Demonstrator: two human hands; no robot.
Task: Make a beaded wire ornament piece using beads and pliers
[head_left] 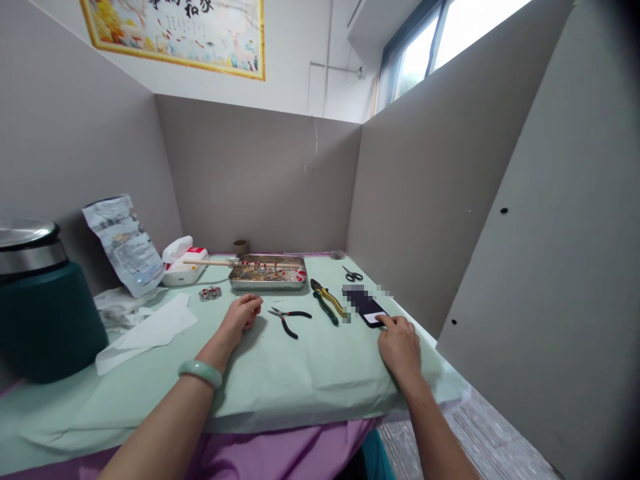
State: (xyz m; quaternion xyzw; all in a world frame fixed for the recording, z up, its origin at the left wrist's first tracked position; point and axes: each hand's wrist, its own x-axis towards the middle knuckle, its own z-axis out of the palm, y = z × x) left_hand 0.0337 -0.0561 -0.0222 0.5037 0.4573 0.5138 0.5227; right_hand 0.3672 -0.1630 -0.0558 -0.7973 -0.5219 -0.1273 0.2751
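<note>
My right hand (401, 341) rests at the right of the table, its index finger stretched onto the lit lower part of a black smartphone (367, 308) that lies flat. The other fingers are loosely bent and grip nothing. On the left, my left hand (243, 313) lies on the cloth with its fingers curled in; whatever may be inside them is hidden. Close by are small black-handled pliers (287, 320) with their handles spread. Between those and the phone lie larger yellow-and-green pliers (327, 301). Red-and-silver beaded jewellery (210, 293) sits beyond my left hand.
A metal tray (267, 285) of red and gold beads stands at the back, a wooden stick (207, 262) over its edge. Scissors (353, 274) lie right. A tissue pack (185, 270), silver pouch (127, 247), white paper (150, 330) and green flask (47, 320) fill the left. Partitions (260, 173) enclose the table.
</note>
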